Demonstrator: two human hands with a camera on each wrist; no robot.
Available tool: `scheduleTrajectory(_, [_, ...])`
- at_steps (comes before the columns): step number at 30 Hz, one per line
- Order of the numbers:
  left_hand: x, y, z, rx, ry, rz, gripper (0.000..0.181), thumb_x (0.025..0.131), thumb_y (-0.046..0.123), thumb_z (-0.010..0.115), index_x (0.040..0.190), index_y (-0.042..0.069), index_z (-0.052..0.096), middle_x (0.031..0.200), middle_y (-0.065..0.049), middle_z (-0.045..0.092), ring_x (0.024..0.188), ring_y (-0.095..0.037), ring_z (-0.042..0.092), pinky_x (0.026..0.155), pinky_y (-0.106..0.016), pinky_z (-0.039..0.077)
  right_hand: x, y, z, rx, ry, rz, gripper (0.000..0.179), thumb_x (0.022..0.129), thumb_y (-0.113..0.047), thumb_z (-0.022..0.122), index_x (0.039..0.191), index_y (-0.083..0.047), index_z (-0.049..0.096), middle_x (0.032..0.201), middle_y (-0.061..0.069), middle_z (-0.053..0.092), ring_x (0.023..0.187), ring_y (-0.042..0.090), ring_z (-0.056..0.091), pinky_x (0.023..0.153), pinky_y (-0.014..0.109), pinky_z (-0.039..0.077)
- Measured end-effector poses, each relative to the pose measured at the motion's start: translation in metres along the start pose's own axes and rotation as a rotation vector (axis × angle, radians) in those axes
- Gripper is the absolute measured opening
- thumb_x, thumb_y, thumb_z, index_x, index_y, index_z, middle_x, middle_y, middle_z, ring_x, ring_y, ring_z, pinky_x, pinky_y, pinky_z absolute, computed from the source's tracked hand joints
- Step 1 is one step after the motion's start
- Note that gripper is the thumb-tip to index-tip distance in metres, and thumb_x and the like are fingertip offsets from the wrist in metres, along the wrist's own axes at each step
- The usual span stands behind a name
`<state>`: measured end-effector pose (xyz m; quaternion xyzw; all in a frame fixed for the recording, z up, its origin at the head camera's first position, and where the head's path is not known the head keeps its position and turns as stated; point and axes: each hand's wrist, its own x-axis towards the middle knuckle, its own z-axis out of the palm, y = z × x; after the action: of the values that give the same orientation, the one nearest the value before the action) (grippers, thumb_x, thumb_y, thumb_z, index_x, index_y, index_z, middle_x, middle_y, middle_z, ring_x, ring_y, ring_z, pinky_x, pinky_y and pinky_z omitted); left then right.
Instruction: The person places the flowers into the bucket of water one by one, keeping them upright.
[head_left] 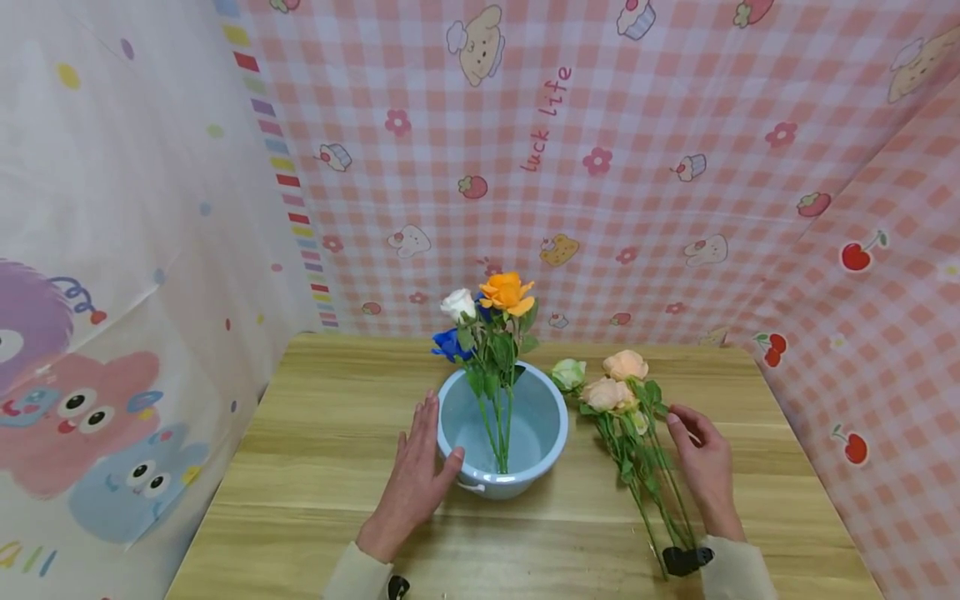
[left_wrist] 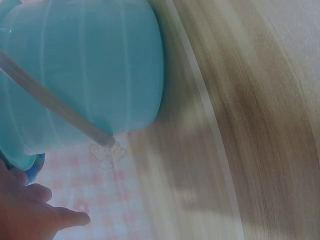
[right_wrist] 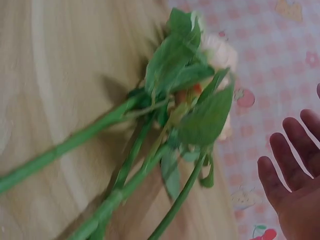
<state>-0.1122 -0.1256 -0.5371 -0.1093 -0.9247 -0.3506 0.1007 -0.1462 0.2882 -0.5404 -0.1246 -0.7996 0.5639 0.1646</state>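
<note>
A light blue bucket (head_left: 517,487) stands upright on the table. Inside it lean artificial roses: an orange rose (head_left: 507,293), a white rose (head_left: 458,306) and blue roses (head_left: 450,344). Against the bucket's left rim rests my left hand (head_left: 412,475), fingers straight. The left wrist view has the bucket's side and pale handle (left_wrist: 55,102) close up, with part of that hand (left_wrist: 30,215) at lower left. To the right lie peach roses (head_left: 609,394) with long green stems (right_wrist: 107,202). My right hand (head_left: 705,467) is beside their leaves; its fingers (right_wrist: 285,170) are spread and hold nothing.
A pale green rose (head_left: 568,374) lies between the bucket and the peach roses. Behind the wooden table (head_left: 300,467) hangs a pink checked cloth (head_left: 420,167); a white printed cloth (head_left: 150,250) hangs at the left. Black wrist straps (head_left: 686,561) show near the cuffs.
</note>
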Motion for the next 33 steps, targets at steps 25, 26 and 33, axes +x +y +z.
scheduleTrajectory(25, [0.0, 0.001, -0.004, -0.03, -0.016, -0.02, 0.083, 0.103, 0.044, 0.051, 0.167, 0.007, 0.013, 0.173, -0.011, 0.012, 0.157, -0.038, 0.015, 0.116, -0.075, 0.019, 0.017, 0.04, -0.035, -0.11, -0.399, 0.133, 0.062, 0.108, -0.037, 0.054, 0.148, 0.01, 0.047, 0.137, 0.032, 0.06, 0.102, 0.004, 0.068, 0.086, 0.026, 0.06])
scheduleTrajectory(26, [0.0, 0.001, -0.003, -0.031, -0.013, -0.017, 0.083, 0.103, 0.043, 0.051, 0.167, 0.007, 0.013, 0.173, -0.012, 0.013, 0.157, -0.039, 0.016, 0.116, -0.075, 0.019, 0.017, 0.041, -0.037, -0.118, -0.42, 0.149, 0.062, 0.108, -0.037, 0.054, 0.148, 0.01, 0.047, 0.137, 0.031, 0.06, 0.103, 0.007, 0.069, 0.086, 0.028, 0.06])
scheduleTrajectory(33, [0.0, 0.0, -0.002, -0.02, -0.01, -0.007, 0.082, 0.103, 0.043, 0.051, 0.167, 0.007, 0.013, 0.173, -0.012, 0.014, 0.156, -0.041, 0.018, 0.115, -0.075, 0.021, 0.018, 0.048, -0.043, -0.157, -0.53, 0.254, 0.064, 0.107, -0.037, 0.059, 0.147, 0.011, 0.047, 0.141, 0.029, 0.058, 0.115, 0.026, 0.067, 0.087, 0.035, 0.061])
